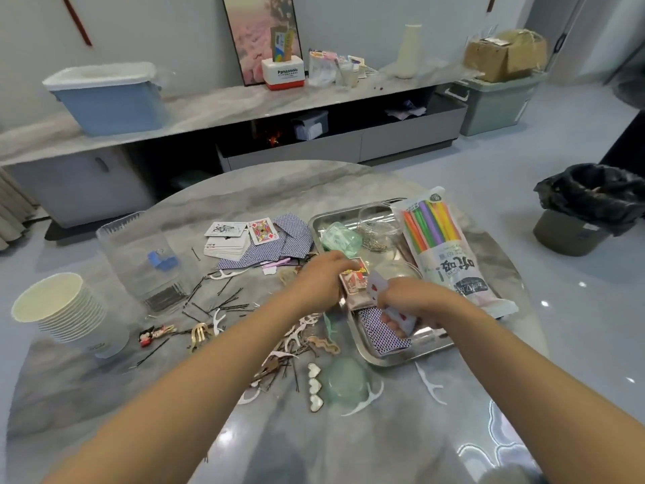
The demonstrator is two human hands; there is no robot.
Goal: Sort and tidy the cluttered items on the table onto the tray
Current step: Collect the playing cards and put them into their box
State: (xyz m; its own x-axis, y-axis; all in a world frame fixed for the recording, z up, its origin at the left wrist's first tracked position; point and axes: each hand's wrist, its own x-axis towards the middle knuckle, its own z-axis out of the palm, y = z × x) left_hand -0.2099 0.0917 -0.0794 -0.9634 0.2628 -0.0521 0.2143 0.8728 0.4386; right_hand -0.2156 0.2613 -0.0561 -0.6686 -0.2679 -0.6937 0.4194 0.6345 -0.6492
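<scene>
A steel tray [429, 349] sits right of centre on the round marble table [244, 431]. In it lie a pack of coloured straws [445, 246], a green packet [340, 237], a clear jar [380, 221] and blue-backed cards [382, 335]. My left hand [323, 274] grips a stack of playing cards [354, 279] at the tray's left rim. Over the tray, my right hand [408, 298] holds a few cards [398, 316]. More loose cards [258, 239] lie behind my left hand.
Hairpins [223, 302], white floss picks [431, 384], hair clips [315, 386] and a green lid [345, 379] litter the table's middle. A clear box [139, 253] and stacked paper cups [66, 312] stand at the left. A black-bagged bin [586, 207] is on the floor, right.
</scene>
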